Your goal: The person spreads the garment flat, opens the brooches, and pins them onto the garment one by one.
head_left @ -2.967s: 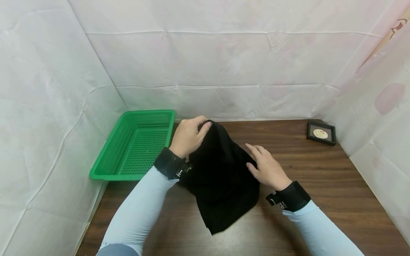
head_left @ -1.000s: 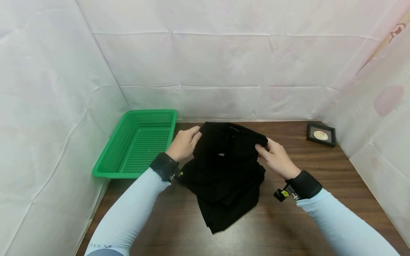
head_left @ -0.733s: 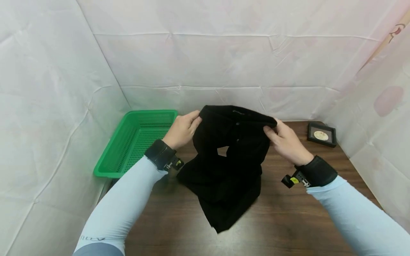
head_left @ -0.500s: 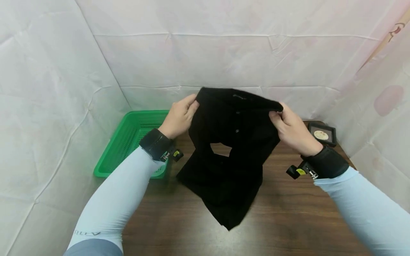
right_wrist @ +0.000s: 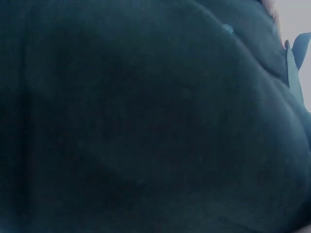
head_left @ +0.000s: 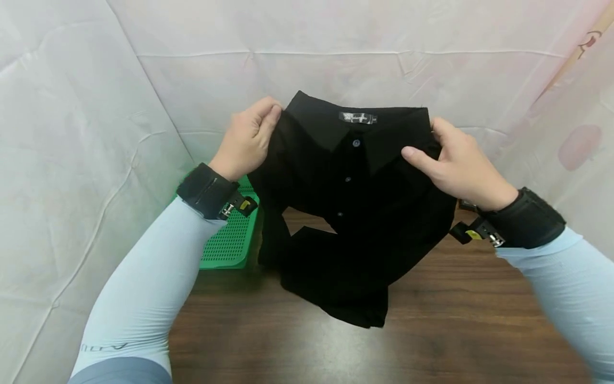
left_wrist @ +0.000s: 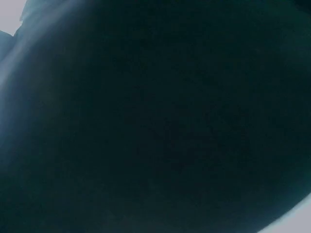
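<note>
A black button-up shirt [head_left: 379,202] hangs above the table between my two hands, with its collar, a label and several front buttons facing me. My left hand [head_left: 249,136] pinches the shirt at the left end of the collar. At the other end, my right hand [head_left: 462,160] grips the cloth, its thumb in front and the fingers behind, partly hidden. Dark shirt cloth [left_wrist: 160,116] fills nearly all of the left wrist view. In the right wrist view the shirt [right_wrist: 146,121] also covers most of the picture, and one button shows near the top.
A green plastic basket [head_left: 230,240] stands at the left behind my left forearm. The brown wooden table [head_left: 312,352] lies below the shirt. A small dark framed object [head_left: 466,206] at the right is mostly hidden behind my right wrist. White sheeting [head_left: 307,32] walls the back and sides.
My right hand, first loose beside the cloth, has taken hold of it. Both hands have lifted the shirt off the table and moved apart, spreading the collar so that the label and buttons show.
</note>
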Demonstrator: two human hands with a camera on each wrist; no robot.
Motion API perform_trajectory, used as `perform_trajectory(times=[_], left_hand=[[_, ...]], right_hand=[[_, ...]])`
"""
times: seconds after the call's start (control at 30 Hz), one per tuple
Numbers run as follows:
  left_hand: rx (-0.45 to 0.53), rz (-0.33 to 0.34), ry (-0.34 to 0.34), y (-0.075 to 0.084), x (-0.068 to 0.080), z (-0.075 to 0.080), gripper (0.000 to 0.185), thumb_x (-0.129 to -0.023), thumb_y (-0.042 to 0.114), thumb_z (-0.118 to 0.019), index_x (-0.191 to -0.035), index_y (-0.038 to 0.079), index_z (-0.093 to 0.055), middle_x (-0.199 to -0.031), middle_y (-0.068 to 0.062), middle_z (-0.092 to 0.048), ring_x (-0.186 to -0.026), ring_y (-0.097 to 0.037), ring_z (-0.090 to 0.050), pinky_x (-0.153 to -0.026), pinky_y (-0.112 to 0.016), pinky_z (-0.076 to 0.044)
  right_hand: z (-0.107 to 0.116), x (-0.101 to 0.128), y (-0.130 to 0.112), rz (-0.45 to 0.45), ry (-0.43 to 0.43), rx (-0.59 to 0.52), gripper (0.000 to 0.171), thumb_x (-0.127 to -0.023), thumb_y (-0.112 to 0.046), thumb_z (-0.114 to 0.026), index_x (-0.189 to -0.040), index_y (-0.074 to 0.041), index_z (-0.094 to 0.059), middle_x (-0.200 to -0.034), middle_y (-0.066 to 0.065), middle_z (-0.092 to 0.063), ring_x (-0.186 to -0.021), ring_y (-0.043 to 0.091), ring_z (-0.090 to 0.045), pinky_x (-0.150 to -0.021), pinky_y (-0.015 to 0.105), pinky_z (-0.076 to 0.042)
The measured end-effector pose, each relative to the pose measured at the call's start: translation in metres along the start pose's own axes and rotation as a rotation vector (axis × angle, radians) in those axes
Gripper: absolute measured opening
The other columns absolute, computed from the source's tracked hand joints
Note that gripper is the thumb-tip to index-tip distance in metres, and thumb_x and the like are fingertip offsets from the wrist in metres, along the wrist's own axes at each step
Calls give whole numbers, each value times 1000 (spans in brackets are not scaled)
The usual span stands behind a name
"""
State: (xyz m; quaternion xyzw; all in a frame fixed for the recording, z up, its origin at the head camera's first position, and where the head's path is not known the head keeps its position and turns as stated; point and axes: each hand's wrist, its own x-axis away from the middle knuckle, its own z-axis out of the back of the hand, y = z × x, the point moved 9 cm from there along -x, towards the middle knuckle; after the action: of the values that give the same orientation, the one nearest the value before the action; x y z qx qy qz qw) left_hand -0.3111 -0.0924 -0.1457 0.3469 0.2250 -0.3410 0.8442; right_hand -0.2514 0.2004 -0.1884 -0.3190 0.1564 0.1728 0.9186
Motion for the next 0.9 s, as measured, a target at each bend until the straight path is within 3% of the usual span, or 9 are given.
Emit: perform_trajectory(times=[0.1, 0.2, 0.37, 0.4, 0.53, 0.63, 0.77, 0.83, 0.9], left_hand=[[-11, -23, -36, 6, -3, 7, 31, -104, 30, -43, -100, 7, -63, -81, -5, -56, -69, -14, -46, -68, -27, -38], [-5, -6, -86, 8, -3, 13, 25, -97, 34, -57, -102, 11, -64, -82, -2, -60, -70, -14, -50, -65, -27, -38], [-61, 2, -105, 13, -1, 25, 34, -83, 34, -76, -108, 12, -69, -103, 4, -69, -94, -6, -62, -78, -23, -44], [-77, -12, -88, 15, -2, 28, 35, -83, 33, -77, -108, 11, -70, -103, 3, -70, -93, -5, -62, -78, -21, -44], [-161, -87, 21, 29, -5, 49, 28, -86, 31, -74, -101, 8, -74, -95, 2, -73, -62, -2, -55, -63, -17, -38], [-177, -128, 103, 38, -7, 65, 22, -89, 27, -70, -93, 6, -75, -87, 0, -73, -55, -5, -45, -58, -19, -33], [-155, -178, 180, 49, -8, 81, 22, -92, 22, -67, -93, 1, -73, -85, -4, -71, -60, -5, -44, -61, -18, -32], [-151, -217, 218, 56, -9, 89, 23, -92, 21, -66, -94, -1, -73, -79, -4, -67, -56, -7, -38, -57, -20, -29], [-139, -248, 255, 63, -10, 96, 23, -92, 20, -67, -93, -2, -73, -73, 0, -62, -55, -5, -37, -55, -20, -27]], right_hand=[[12, -4, -13, 94, 65, 65, 36, -97, -26, -59, -129, -13, -54, -92, 5, -58, -63, 13, -45, -63, 24, -33], [22, -7, -26, 207, 113, 103, 29, -97, -18, -58, -124, -8, -57, -92, 5, -61, -71, 10, -46, -68, 24, -33], [39, -11, -44, 330, 173, 171, 19, -97, -10, -57, -114, -3, -58, -86, 5, -59, -66, 6, -43, -64, 24, -31], [43, -11, -48, 351, 184, 190, 19, -97, -10, -57, -113, -1, -58, -86, 6, -59, -66, 5, -42, -63, 23, -31], [57, -15, -66, 402, 231, 294, 22, -98, -10, -55, -118, -1, -57, -98, 12, -67, -64, 2, -43, -64, 17, -31], [68, -18, -79, 428, 258, 357, 27, -99, -11, -51, -125, -2, -54, -111, 15, -67, -68, 11, -52, -67, 17, -32], [79, -23, -93, 430, 256, 374, 32, -101, -12, -45, -132, -5, -50, -110, 18, -61, -77, 26, -53, -71, 18, -30], [86, -26, -99, 451, 266, 379, 35, -102, -12, -42, -135, -7, -49, -111, 17, -57, -78, 20, -50, -73, 17, -29], [92, -26, -107, 512, 300, 423, 36, -102, -12, -41, -137, -6, -48, -96, 18, -56, -70, 7, -44, -70, 18, -29]])
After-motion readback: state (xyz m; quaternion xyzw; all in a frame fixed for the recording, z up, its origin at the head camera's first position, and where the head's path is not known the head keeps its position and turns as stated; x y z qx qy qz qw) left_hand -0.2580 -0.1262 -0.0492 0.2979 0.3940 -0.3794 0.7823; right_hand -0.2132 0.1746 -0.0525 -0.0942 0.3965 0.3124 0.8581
